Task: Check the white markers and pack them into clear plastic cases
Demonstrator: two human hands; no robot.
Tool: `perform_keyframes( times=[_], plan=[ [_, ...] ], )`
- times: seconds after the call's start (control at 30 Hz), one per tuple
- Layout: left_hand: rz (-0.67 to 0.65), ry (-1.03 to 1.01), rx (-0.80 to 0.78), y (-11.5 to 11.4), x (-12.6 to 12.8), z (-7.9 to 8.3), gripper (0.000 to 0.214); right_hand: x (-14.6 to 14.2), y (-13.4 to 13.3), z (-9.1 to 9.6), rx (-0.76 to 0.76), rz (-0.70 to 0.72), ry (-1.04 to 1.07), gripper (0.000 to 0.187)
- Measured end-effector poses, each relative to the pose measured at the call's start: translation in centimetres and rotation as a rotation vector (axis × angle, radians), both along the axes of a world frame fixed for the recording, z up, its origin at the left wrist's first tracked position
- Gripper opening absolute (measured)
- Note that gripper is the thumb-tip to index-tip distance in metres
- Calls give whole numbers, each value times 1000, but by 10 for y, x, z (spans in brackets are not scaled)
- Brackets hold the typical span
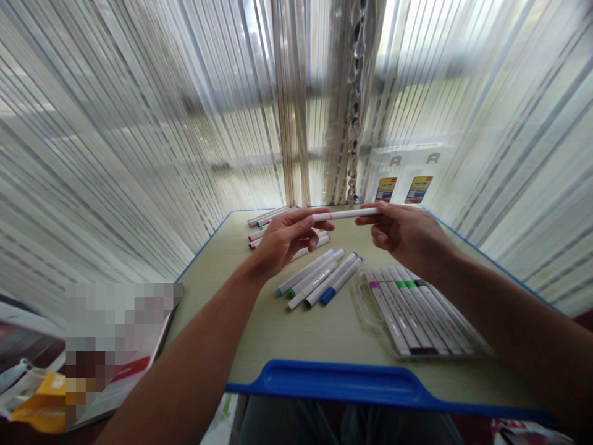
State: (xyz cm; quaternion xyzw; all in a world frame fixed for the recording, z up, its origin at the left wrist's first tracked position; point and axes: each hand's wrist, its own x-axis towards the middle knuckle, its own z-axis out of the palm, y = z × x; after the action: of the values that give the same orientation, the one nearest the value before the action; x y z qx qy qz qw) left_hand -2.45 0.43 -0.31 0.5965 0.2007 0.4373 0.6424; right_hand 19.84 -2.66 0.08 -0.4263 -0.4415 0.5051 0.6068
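Both hands hold one white marker pen (348, 214) level above the small desk (278, 327). My left hand (282, 240) pinches its left end, where a red band shows. My right hand (405, 233) grips the right end with curled fingers. Below them several loose markers (319, 279) with coloured caps lie on the desk. More markers (266, 217) lie at the far left behind my left hand. A clear plastic case (417, 312) on the right holds a row of markers with pink, green and dark bands.
The desk has a blue rim and a blue pen groove (343, 378) at its near edge. Striped curtains hang close behind. Two small yellow packets (418, 189) stand at the far right. Papers and a yellow packet (39, 402) lie low left.
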Motion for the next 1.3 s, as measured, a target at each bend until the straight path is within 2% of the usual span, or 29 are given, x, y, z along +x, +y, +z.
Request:
perform_keyframes(
  times=[0.17, 0.33, 0.7, 0.93, 1.07, 1.3],
  plan=[
    [9, -1, 51, -2, 1, 0, 27, 1, 2, -4, -3, 12, -3, 12],
    [10, -20, 64, 0, 2, -2, 25, -1, 1, -2, -71, -8, 37, 12],
    [71, 5, -76, 4, 1, -1, 21, -2, 0, -1, -49, -37, 50, 20],
    [50, 4, -59, 7, 0, -8, 20, -3, -2, 0, -39, -55, 47, 22],
    [95, -11, -56, 9, 0, -9, 18, -5, -3, 2, -57, -71, 51, 26],
    [96, 4, -65, 11, 2, -11, 16, -5, -2, 2, -59, -101, 33, 23]
  ],
)
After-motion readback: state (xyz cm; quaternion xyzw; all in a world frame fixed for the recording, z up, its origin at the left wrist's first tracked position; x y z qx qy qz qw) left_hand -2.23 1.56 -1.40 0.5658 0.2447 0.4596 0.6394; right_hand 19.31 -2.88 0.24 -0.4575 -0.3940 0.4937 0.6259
